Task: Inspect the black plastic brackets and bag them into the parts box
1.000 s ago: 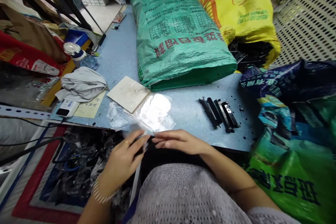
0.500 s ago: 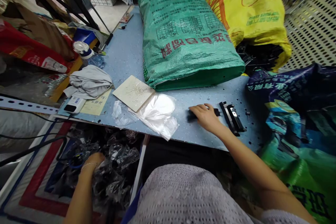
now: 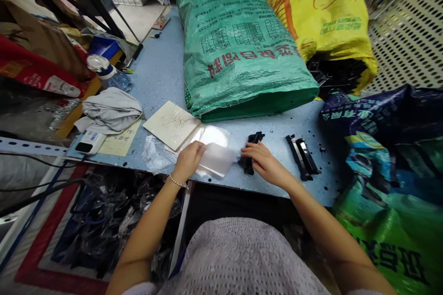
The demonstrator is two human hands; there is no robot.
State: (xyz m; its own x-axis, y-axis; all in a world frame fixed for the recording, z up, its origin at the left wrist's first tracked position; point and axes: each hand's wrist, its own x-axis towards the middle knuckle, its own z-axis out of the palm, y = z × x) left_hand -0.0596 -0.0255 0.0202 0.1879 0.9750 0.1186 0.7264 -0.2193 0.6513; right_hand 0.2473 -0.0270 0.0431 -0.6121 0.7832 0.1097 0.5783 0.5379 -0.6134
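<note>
My left hand [image 3: 188, 161] pinches one edge of a clear plastic bag [image 3: 218, 160], lifted a little over the front of the blue table. My right hand [image 3: 268, 164] has its fingers curled over a black plastic part [image 3: 247, 164], which lies on the table; its fingertips are close to the bag's far edge. Under and behind the held bag are more clear bags [image 3: 214, 134], partly beneath a pale square board [image 3: 172, 124]. Right of my right hand lie long black plastic parts [image 3: 303, 157], side by side.
A big green woven sack [image 3: 242, 50] fills the table's back. A yellow sack [image 3: 332, 14] with black parts stands behind right; blue and green sacks [image 3: 387, 212] border the right side. A grey cloth [image 3: 109, 108] and bottle [image 3: 109, 73] sit left. Below is a bin of bagged black pieces [image 3: 104, 230].
My left hand has come up from the bin of bagged pieces to the table and taken hold of a clear bag. My right hand has shifted slightly left with the black part.
</note>
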